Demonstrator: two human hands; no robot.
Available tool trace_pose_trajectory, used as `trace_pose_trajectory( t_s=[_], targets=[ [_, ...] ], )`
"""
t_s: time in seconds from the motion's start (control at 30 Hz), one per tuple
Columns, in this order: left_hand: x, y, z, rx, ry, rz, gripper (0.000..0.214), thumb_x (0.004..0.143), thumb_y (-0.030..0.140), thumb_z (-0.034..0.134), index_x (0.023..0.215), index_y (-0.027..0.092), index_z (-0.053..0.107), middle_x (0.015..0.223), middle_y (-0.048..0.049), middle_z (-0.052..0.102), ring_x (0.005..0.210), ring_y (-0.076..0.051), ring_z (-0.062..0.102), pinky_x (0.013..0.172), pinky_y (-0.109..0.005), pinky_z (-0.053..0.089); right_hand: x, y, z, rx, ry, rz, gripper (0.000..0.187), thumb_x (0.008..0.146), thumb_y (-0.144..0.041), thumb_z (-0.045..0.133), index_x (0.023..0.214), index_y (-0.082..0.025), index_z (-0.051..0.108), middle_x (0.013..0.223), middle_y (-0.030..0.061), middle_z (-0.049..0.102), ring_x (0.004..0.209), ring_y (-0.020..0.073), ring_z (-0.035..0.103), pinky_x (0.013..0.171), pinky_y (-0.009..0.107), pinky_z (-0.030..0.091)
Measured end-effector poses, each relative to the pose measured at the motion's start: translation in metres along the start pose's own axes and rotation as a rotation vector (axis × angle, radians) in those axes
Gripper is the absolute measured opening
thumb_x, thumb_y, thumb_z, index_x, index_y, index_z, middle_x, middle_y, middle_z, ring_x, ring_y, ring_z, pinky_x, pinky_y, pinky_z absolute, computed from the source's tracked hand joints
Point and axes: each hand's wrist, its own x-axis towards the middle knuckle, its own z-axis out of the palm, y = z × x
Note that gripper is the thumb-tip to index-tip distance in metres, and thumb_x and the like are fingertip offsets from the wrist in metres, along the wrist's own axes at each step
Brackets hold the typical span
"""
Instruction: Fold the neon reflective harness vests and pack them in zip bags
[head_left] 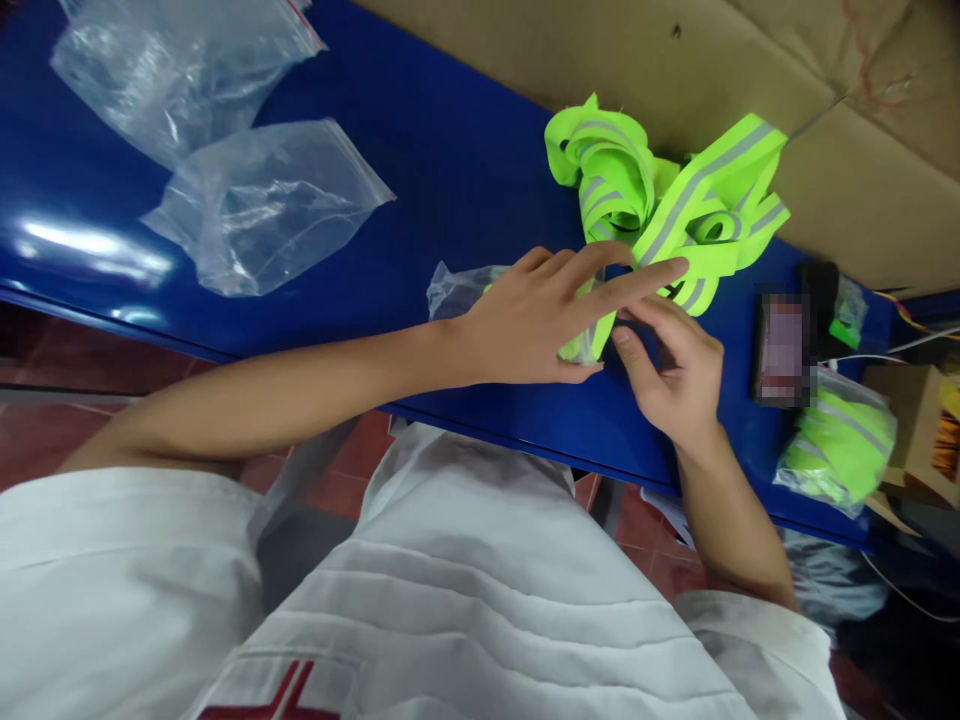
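A heap of neon yellow-green bands with grey reflective stripes [675, 195] lies on the blue table [450, 170]. My left hand [551, 315] lies over one folded band [589, 345] and a clear plastic bag [457, 288], fingers stretched out and pressing down. My right hand [671, 365] is beside it, thumb and fingers pinched on the same band's end near the table's front edge.
Two empty clear zip bags [255, 205] [165, 75] lie at the left. A bag filled with bands [840, 445] sits at the right edge beside a dark device [784, 345]. Brown cardboard [750, 70] lines the far side. Cables run at right.
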Motion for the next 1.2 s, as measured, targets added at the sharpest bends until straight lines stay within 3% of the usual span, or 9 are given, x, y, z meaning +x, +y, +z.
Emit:
trace_pose_trajectory(
  t_s=[0.17, 0.3, 0.43, 0.6, 0.77, 0.9, 1.0, 1.1, 1.2],
  targets=[
    [0.0, 0.012, -0.01, 0.027, -0.037, -0.011, 0.093, 0.092, 0.026, 0.069, 0.17, 0.032, 0.018, 0.157, -0.0118, 0.051, 0.135, -0.031, 0.06, 0.099, -0.044, 0.057, 0.001, -0.006, 0.011, 0.072, -0.23, -0.144, 0.054, 0.11, -0.062, 0.035, 0.128, -0.027, 0.072, 0.118, 0.0106, 0.075, 0.124, 0.0305, 0.069, 0.115, 0.054, 0.048],
    [-0.002, 0.018, -0.015, 0.006, -0.109, -0.041, 0.091, 0.095, 0.02, 0.061, 0.171, 0.037, 0.014, 0.162, -0.0103, 0.047, 0.138, -0.029, 0.06, 0.102, -0.04, 0.058, 0.003, -0.012, 0.022, 0.055, -0.296, -0.143, 0.042, 0.099, -0.066, 0.062, 0.098, -0.025, 0.07, 0.089, 0.0046, 0.074, 0.1, 0.0287, 0.073, 0.107, 0.051, 0.05],
    [-0.005, 0.016, -0.022, -0.011, -0.213, 0.009, 0.098, 0.093, 0.012, 0.061, 0.172, 0.036, 0.008, 0.17, -0.0125, 0.035, 0.139, -0.03, 0.059, 0.106, -0.041, 0.057, 0.002, -0.009, 0.026, 0.118, -0.309, -0.03, 0.028, 0.099, -0.053, 0.068, 0.105, -0.026, 0.073, 0.093, 0.0023, 0.076, 0.088, 0.0224, 0.071, 0.089, 0.04, 0.057],
    [-0.004, 0.002, -0.044, -0.424, -0.332, 0.067, 0.108, 0.086, 0.043, 0.083, 0.171, 0.04, 0.016, 0.173, -0.0067, 0.034, 0.153, -0.029, 0.047, 0.117, -0.041, 0.054, 0.003, -0.006, 0.021, 0.214, -0.292, 0.041, 0.022, 0.106, -0.037, 0.059, 0.113, -0.026, 0.078, 0.104, 0.0024, 0.08, 0.092, 0.0197, 0.074, 0.086, 0.034, 0.059],
    [0.008, -0.031, -0.045, -0.674, -0.254, -0.252, 0.076, 0.088, 0.053, 0.076, 0.157, 0.031, 0.051, 0.147, -0.0094, 0.064, 0.124, -0.026, 0.07, 0.097, -0.035, 0.062, 0.006, -0.011, 0.013, 0.217, -0.3, -0.046, 0.021, 0.105, -0.03, 0.06, 0.112, -0.029, 0.08, 0.104, 0.0032, 0.081, 0.103, 0.0221, 0.076, 0.096, 0.039, 0.061],
    [0.011, -0.05, -0.029, -0.957, -0.472, -0.439, 0.042, 0.087, 0.053, 0.074, 0.115, 0.023, 0.08, 0.102, -0.0036, 0.079, 0.087, -0.019, 0.076, 0.071, -0.025, 0.058, 0.009, -0.015, 0.004, 0.28, -0.283, -0.059, 0.021, 0.101, -0.022, 0.067, 0.117, -0.03, 0.078, 0.115, 0.0035, 0.08, 0.118, 0.0239, 0.074, 0.104, 0.043, 0.058],
    [0.008, -0.051, -0.022, -1.104, -0.405, -0.566, 0.027, 0.085, 0.045, 0.077, 0.094, 0.02, 0.079, 0.089, -0.002, 0.077, 0.077, -0.015, 0.072, 0.066, -0.022, 0.055, 0.011, -0.015, 0.001, 0.32, -0.199, 0.004, 0.004, 0.098, -0.027, 0.073, 0.099, -0.028, 0.077, 0.098, 0.003, 0.08, 0.099, 0.0238, 0.077, 0.096, 0.045, 0.06],
    [0.004, -0.047, -0.024, -1.172, -0.233, -0.697, 0.023, 0.085, 0.041, 0.08, 0.089, 0.02, 0.074, 0.083, -0.0012, 0.074, 0.073, -0.014, 0.068, 0.064, -0.023, 0.054, 0.01, -0.011, 0.001, 0.243, -0.085, 0.136, 0.017, 0.097, -0.032, 0.075, 0.082, -0.026, 0.069, 0.088, 0.0036, 0.073, 0.088, 0.0221, 0.072, 0.085, 0.043, 0.059],
    [-0.001, -0.042, -0.029, -1.253, -0.161, -0.797, 0.021, 0.088, 0.04, 0.079, 0.088, 0.021, 0.07, 0.081, -0.0011, 0.073, 0.069, -0.015, 0.066, 0.063, -0.026, 0.054, 0.007, -0.006, 0.002, 0.217, -0.033, 0.293, 0.011, 0.095, -0.033, 0.078, 0.097, -0.027, 0.069, 0.104, 0.0058, 0.071, 0.096, 0.0216, 0.07, 0.083, 0.039, 0.06]
  ],
)
